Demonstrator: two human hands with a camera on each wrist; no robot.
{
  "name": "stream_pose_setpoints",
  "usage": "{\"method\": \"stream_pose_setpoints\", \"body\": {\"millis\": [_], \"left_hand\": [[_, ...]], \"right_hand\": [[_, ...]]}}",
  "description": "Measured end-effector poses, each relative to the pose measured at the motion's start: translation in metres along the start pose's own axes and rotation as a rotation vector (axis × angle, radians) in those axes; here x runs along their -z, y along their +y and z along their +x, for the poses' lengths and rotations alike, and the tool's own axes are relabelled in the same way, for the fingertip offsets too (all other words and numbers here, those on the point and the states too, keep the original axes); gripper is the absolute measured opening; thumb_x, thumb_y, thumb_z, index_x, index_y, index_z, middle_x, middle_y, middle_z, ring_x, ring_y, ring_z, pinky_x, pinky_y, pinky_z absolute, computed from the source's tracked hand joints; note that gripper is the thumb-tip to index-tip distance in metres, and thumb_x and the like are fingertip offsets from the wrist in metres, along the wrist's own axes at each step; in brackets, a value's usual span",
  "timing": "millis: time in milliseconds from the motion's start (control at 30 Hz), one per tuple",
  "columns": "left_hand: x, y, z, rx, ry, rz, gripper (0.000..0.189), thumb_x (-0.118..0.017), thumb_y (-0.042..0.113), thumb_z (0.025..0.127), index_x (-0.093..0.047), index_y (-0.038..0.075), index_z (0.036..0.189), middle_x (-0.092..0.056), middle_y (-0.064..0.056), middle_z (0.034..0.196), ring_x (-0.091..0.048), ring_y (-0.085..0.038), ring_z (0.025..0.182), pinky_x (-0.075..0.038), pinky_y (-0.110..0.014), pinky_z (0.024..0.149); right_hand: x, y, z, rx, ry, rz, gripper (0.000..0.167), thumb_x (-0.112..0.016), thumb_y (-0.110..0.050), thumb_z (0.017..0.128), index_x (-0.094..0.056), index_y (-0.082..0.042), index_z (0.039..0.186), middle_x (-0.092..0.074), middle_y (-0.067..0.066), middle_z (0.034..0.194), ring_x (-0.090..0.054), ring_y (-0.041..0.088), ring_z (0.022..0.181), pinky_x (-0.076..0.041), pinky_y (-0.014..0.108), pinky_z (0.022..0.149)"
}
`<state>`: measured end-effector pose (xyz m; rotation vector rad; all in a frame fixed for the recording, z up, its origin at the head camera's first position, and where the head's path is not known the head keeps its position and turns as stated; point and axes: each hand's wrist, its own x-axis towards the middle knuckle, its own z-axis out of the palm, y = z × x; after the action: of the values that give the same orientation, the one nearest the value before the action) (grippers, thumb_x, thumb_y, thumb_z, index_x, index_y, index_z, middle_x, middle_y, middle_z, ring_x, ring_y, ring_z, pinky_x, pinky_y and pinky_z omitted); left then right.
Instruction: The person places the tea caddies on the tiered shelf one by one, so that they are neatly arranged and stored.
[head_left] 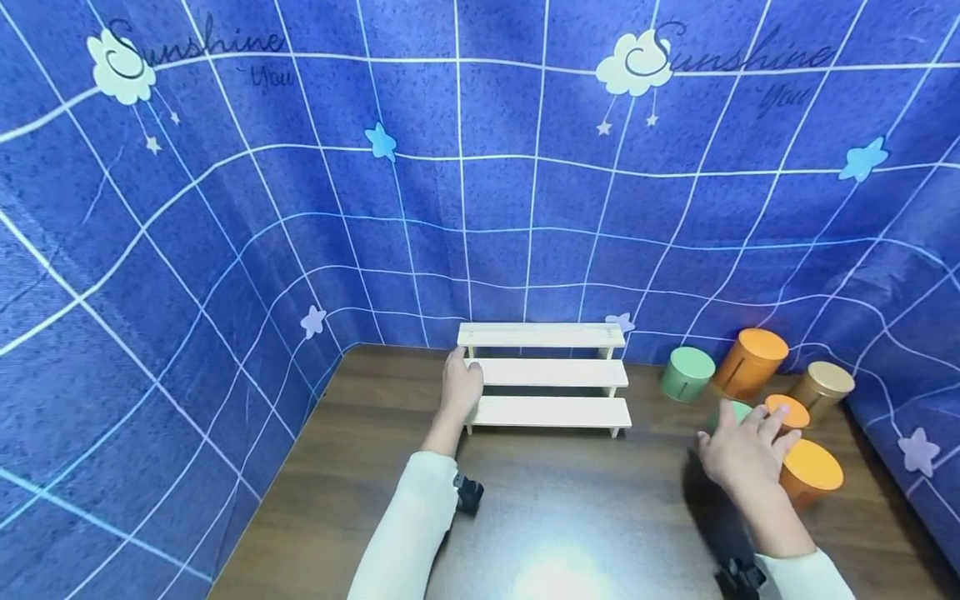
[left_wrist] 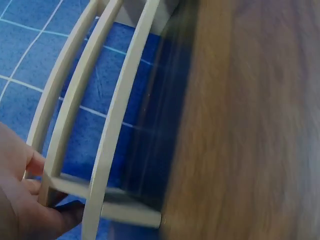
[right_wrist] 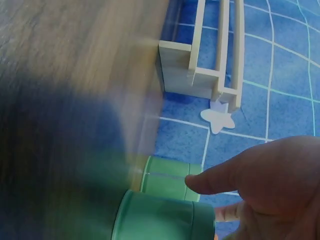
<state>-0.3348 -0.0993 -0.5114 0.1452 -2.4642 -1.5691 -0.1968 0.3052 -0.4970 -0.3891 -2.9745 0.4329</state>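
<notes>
A white three-tier wooden display shelf stands on the table by the back curtain. My left hand is at its left end, and in the left wrist view the fingers and thumb hold the end of the middle board. On the right, my right hand reaches over the nearer green canister with fingers spread. In the right wrist view the thumb lies close by the lid end of this green canister. The farther green canister stands just behind it.
Around my right hand stand a tall orange canister, a gold canister, a small orange canister and a yellow-orange canister. A blue gridded curtain borders the brown wooden table at the back and sides.
</notes>
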Motion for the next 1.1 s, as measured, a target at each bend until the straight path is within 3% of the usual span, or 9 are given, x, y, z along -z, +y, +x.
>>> {"method": "stream_pose_setpoints", "body": {"millis": [233, 433, 633, 833, 967, 1100], "left_hand": [[-0.017, -0.003, 0.000, -0.038, 0.158, 0.053, 0.051, -0.044, 0.010, 0.099, -0.056, -0.006, 0.146, -0.059, -0.027, 0.148, -0.055, -0.043, 0.142, -0.044, -0.052, 0.122], [-0.028, -0.015, 0.000, -0.069, 0.248, -0.014, 0.046, -0.042, 0.008, 0.101, -0.062, -0.009, 0.139, -0.061, -0.028, 0.146, -0.055, -0.042, 0.143, -0.044, -0.050, 0.123], [-0.030, -0.018, -0.001, -0.094, 0.287, -0.068, 0.044, -0.045, 0.006, 0.100, -0.065, -0.009, 0.135, -0.064, -0.028, 0.140, -0.059, -0.043, 0.138, -0.046, -0.051, 0.121], [-0.026, -0.015, -0.003, -0.035, 0.279, -0.119, 0.044, -0.043, 0.007, 0.099, -0.066, -0.010, 0.134, -0.065, -0.028, 0.139, -0.059, -0.044, 0.137, -0.047, -0.053, 0.119], [-0.022, -0.011, -0.003, 0.025, 0.265, -0.191, 0.046, -0.042, 0.009, 0.099, -0.066, -0.009, 0.134, -0.065, -0.028, 0.142, -0.057, -0.044, 0.140, -0.046, -0.055, 0.119], [-0.021, -0.011, -0.004, 0.013, 0.260, -0.240, 0.044, -0.043, 0.006, 0.100, -0.066, -0.010, 0.134, -0.063, -0.028, 0.144, -0.054, -0.043, 0.143, -0.043, -0.054, 0.122]], "right_hand": [[0.000, 0.003, -0.001, 0.032, 0.031, -0.017, 0.058, -0.060, -0.017, 0.094, -0.032, 0.004, 0.140, -0.017, 0.064, 0.144, 0.003, 0.080, 0.145, 0.000, 0.093, 0.110], [-0.001, 0.004, -0.002, 0.061, 0.054, -0.028, 0.056, -0.059, -0.012, 0.092, -0.032, 0.003, 0.139, -0.019, 0.064, 0.143, -0.002, 0.081, 0.144, -0.004, 0.091, 0.112], [-0.005, 0.008, -0.001, 0.110, 0.106, -0.007, 0.058, -0.064, -0.003, 0.083, -0.035, 0.005, 0.132, -0.027, 0.063, 0.133, -0.015, 0.082, 0.137, -0.014, 0.089, 0.109], [-0.009, 0.007, -0.002, 0.189, 0.204, 0.000, 0.051, -0.070, 0.000, 0.075, -0.042, 0.006, 0.117, -0.040, 0.048, 0.104, -0.040, 0.069, 0.106, -0.035, 0.078, 0.090], [-0.011, 0.006, -0.002, 0.181, 0.206, 0.027, 0.047, -0.068, -0.001, 0.078, -0.042, 0.006, 0.117, -0.040, 0.044, 0.102, -0.041, 0.065, 0.101, -0.040, 0.075, 0.079], [-0.013, 0.005, -0.003, 0.156, 0.202, 0.060, 0.041, -0.063, -0.003, 0.084, -0.043, 0.007, 0.118, -0.038, 0.044, 0.106, -0.039, 0.064, 0.103, -0.042, 0.076, 0.072]]}}
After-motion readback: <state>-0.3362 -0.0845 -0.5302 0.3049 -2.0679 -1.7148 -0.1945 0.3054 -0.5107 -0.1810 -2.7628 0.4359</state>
